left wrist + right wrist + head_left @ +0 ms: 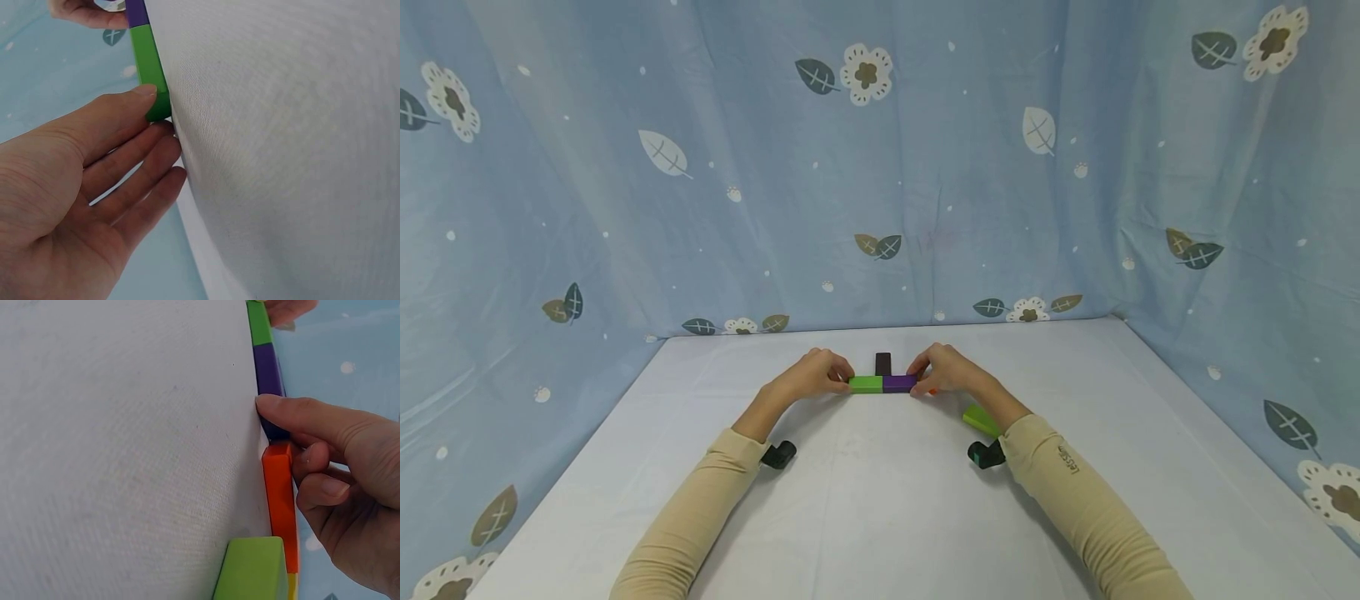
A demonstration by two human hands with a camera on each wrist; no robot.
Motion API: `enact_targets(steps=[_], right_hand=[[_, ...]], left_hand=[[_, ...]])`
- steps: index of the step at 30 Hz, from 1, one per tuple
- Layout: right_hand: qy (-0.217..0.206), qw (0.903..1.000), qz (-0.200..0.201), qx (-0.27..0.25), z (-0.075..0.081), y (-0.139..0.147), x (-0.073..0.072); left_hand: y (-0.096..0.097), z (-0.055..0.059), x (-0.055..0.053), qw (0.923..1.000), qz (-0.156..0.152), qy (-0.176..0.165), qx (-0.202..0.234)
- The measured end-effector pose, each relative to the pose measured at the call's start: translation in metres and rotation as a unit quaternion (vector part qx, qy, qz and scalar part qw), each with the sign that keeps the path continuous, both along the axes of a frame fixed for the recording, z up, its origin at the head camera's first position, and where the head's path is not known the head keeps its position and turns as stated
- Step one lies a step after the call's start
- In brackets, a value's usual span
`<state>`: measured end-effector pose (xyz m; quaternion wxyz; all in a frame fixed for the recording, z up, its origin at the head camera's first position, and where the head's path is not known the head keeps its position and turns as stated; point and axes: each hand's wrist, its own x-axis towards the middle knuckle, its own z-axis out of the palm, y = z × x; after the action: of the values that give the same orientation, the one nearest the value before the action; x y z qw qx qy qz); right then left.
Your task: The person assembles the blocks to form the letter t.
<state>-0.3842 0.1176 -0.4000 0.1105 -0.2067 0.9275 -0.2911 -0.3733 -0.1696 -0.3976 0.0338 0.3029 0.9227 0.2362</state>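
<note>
A bright green block (pixel 866 384) and a purple block (pixel 899 383) lie end to end on the white table. My left hand (pixel 817 373) is at the outer end of the green one; in the left wrist view its thumb (pixel 134 100) presses that block and the fingertips meet its end. The right hand (pixel 947 368) pinches the purple block, thumb on its near side, other fingers curled behind. Just beyond that hand, the right wrist view shows an orange block (pixel 280 494). Behind the joined pair stands a dark block (pixel 883 364).
A lime-green block (pixel 981 419) lies beneath the right forearm, and a sliver of yellow (pixel 292 586) shows past the orange block. Black devices (pixel 779 455) sit under both wrists. A blue patterned curtain (pixel 880 167) borders the white table (pixel 880 517) at the back and sides.
</note>
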Motion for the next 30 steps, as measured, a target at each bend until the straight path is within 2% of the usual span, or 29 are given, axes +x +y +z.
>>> enact_targets(steps=[11, 19, 25, 30], right_hand=[[0.002, 0.9998, -0.005, -0.017, 0.013, 0.009, 0.008], [0.035, 0.9989, 0.012, -0.03, 0.023, 0.025, 0.01], [0.045, 0.9981, 0.005, -0.043, 0.024, 0.04, 0.013], [0.048, 0.9976, 0.008, -0.049, 0.023, 0.049, 0.015]], left_hand=[[0.0, 0.0, 0.0, 1.0, -0.005, 0.007, 0.0], [-0.001, -0.001, -0.002, 0.9999, -0.011, 0.003, 0.007], [-0.002, -0.001, -0.002, 0.9995, -0.025, 0.011, 0.015], [-0.001, 0.001, 0.001, 0.9999, -0.005, -0.007, 0.01]])
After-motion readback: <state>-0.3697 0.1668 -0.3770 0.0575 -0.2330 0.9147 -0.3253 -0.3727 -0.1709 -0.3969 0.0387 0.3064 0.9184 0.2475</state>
